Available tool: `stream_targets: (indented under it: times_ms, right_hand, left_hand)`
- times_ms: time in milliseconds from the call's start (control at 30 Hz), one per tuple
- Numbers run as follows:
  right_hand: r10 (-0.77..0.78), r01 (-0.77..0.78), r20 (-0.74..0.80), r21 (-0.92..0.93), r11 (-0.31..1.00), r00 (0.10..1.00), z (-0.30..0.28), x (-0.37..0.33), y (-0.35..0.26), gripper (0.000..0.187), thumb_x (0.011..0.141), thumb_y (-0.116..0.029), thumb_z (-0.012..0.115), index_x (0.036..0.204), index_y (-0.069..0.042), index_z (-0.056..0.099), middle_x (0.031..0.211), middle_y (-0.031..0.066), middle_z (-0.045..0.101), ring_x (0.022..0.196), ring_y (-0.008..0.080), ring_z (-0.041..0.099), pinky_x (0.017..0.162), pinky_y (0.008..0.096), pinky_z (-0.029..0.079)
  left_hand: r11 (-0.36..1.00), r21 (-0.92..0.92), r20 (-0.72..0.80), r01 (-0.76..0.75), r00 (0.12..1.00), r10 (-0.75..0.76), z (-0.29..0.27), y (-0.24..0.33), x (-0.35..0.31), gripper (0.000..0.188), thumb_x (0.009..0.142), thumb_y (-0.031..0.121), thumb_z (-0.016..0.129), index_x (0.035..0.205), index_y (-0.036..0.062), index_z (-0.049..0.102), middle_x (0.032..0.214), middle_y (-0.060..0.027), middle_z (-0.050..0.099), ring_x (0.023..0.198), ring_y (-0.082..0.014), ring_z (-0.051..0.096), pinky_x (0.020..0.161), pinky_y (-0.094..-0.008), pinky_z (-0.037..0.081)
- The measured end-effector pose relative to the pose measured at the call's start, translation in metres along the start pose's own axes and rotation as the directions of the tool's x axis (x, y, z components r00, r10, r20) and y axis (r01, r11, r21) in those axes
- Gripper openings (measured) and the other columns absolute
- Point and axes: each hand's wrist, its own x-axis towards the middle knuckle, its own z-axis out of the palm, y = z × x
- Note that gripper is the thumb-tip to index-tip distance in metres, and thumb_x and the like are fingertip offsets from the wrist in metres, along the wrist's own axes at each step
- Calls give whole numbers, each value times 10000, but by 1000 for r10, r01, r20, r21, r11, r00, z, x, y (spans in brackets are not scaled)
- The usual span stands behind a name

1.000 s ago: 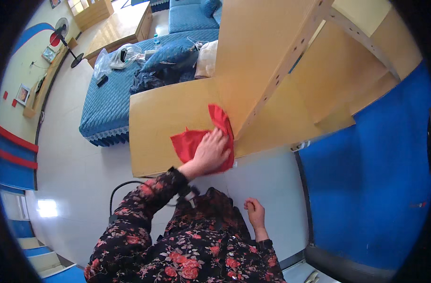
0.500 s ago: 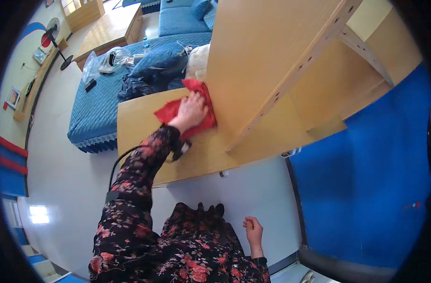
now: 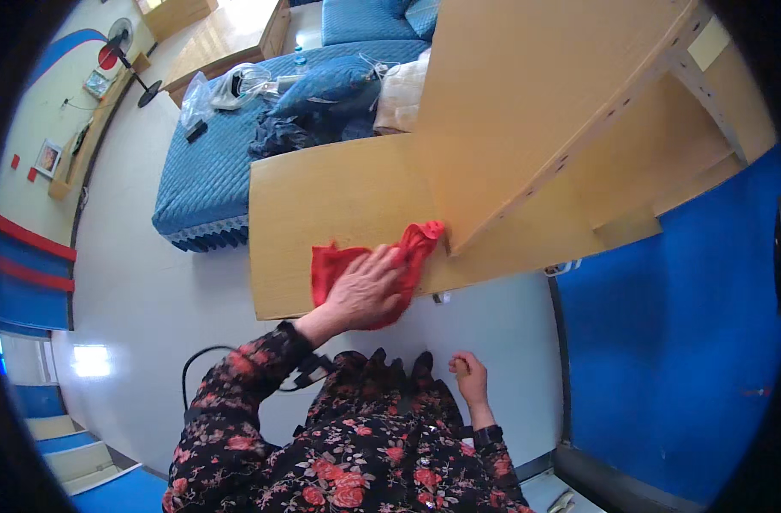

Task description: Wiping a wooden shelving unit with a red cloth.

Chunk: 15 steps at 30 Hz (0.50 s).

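My left hand [image 3: 365, 286] presses on a red cloth [image 3: 326, 267] at the near edge of a yellowish wooden tabletop [image 3: 322, 197]. Its fingers reach forward over the cloth and hold it, with a bunched fold by the fingertips. Part of the cloth spreads left of the hand; another part rises toward the upright wooden panel [image 3: 527, 103]. Low at my right side hangs my right hand [image 3: 470, 376], its fingers curled in, with nothing visible in them and touching nothing.
Beyond the tabletop stands a bed or couch with a blue quilted cover [image 3: 202, 175], holding a blue cushion [image 3: 331, 85], plastic bags and a bottle [image 3: 300, 60]. A standing fan [image 3: 121, 38] is at the far left. A blue surface [image 3: 664, 342] lies to the right.
My left hand has drawn the red cloth from beside the panel's far part toward me, to the near edge. The whole view has shifted slightly. My right hand stays low, fingers curled.
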Motion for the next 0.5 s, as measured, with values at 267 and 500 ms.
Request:
stream_targets:
  times_ms: [267, 500]
  right_hand:
    - [-113, 115, 41, -27, 993, 993, 28, 19, -17, 149, 875, -97, 511, 970, -44, 613, 784, 89, 665, 690, 155, 643, 650, 283, 511]
    - [-62, 60, 87, 28, 998, 994, 38, 12, -9, 148, 878, -81, 507, 963, -29, 617, 817, 81, 661, 718, 156, 643, 661, 279, 517]
  left_hand:
    - [797, 205, -298, 568, 812, -502, -26, -134, -53, 566, 860, 366, 509, 1295, 16, 419, 1392, -192, 351, 1282, -337, 345, 1030, -465, 277]
    - [878, 59, -128, 476, 875, -466, -25, -61, 49, 642, 853, 468, 484, 1310, 24, 410, 1406, -209, 328, 1327, -323, 277, 1039, -477, 255]
